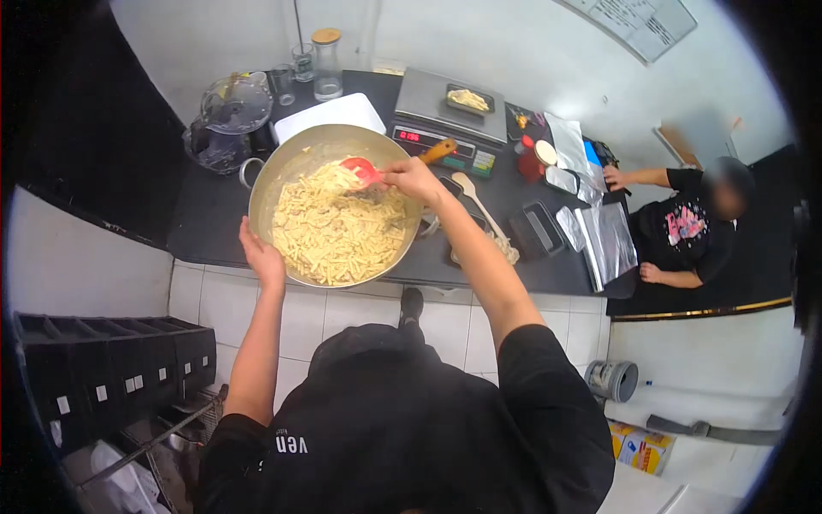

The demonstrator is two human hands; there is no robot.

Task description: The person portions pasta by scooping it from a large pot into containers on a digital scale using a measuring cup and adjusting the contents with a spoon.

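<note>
A large metal pot (259, 184) of creamy pasta with short pale pieces (334, 236) is at the near edge of the black counter. My left hand (264, 257) grips the pot's left side, its fingers against the outer wall near the rim. In my right hand (413, 180) is a spatula with a red head (361, 170) and a wooden handle (439, 152). Its head rests in the pasta at the upper right of the pot. Behind the pot, a digital scale (428, 90) carries a black tray of food (469, 99).
Right of the pot lie a wooden spoon (479, 201) and black containers (538, 228). Foil (610, 244) lies farther right, near a co-worker (685, 218) in black. A white board (334, 116), a glass jug (328, 68) and plastic lids (231, 111) stand at the back left.
</note>
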